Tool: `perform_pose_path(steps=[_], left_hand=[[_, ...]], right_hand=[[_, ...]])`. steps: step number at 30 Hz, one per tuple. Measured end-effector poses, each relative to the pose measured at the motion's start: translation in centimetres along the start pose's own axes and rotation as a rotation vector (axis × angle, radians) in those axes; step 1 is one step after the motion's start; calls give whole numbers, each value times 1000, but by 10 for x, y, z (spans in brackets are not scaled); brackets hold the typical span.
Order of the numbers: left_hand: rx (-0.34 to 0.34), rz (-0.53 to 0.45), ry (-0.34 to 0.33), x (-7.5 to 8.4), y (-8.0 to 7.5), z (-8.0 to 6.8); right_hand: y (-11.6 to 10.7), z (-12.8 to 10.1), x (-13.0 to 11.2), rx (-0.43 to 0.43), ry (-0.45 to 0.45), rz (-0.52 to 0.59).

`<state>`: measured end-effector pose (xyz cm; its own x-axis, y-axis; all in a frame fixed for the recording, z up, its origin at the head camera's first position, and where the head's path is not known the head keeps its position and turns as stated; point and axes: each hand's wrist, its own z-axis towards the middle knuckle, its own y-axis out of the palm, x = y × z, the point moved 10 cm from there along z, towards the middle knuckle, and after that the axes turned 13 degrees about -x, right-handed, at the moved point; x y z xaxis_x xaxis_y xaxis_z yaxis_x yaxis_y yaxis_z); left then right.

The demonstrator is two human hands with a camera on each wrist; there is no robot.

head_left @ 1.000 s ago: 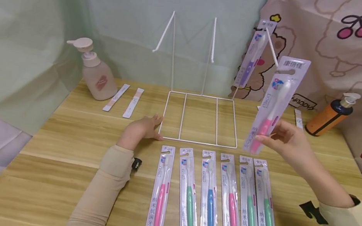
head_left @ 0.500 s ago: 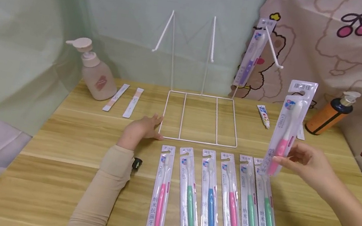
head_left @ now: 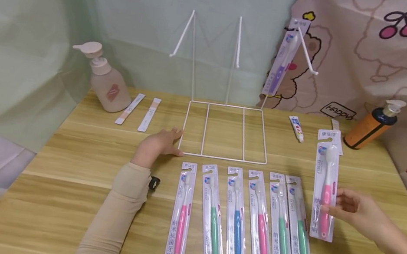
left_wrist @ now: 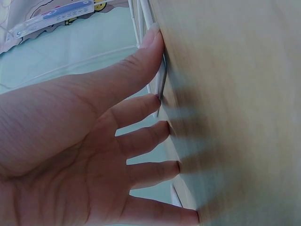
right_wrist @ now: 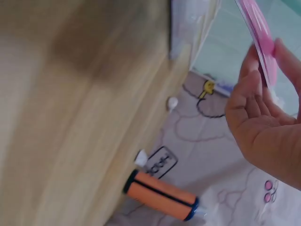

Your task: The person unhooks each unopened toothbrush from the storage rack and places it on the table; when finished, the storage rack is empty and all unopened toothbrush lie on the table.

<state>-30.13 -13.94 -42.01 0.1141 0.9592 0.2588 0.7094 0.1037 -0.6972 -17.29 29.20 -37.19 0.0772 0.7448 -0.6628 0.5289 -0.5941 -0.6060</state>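
Observation:
My right hand (head_left: 333,206) pinches a packaged pink toothbrush (head_left: 325,184) by its lower half, low over the wooden table (head_left: 63,167), just right of a row of several packaged toothbrushes (head_left: 241,220). In the right wrist view the pink pack (right_wrist: 256,33) sits between thumb and fingers (right_wrist: 247,89). My left hand (head_left: 174,140) lies flat on the table, fingers (left_wrist: 141,132) straight, touching the front left corner of the white wire rack (head_left: 218,158). A purple toothbrush pack (head_left: 282,60) hangs on the rack's right hook.
A pink pump bottle (head_left: 105,79) and two sachet strips (head_left: 131,108) lie at the back left. A small toothpaste tube (head_left: 296,128) and an orange pump bottle (head_left: 371,125) stand at the back right. Curtains hang close behind the table.
My right hand has carried the pink toothbrush pack down and to the right, from beside the rack's right hook to low beside the row. The left hand has stayed put.

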Motion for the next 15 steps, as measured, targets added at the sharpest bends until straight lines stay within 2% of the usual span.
perform_pose_path(steps=[3, 9, 15], left_hand=[[0, 1, -1, 1, -1, -1], [-1, 0, -9, -1, -1, -1], [-14, -14, -9, -1, 0, -2]], right_hand=[[7, -4, 15, -36, 34, 9], [20, -9, 35, -94, 45, 46], [35, -12, 54, -208, 84, 44]])
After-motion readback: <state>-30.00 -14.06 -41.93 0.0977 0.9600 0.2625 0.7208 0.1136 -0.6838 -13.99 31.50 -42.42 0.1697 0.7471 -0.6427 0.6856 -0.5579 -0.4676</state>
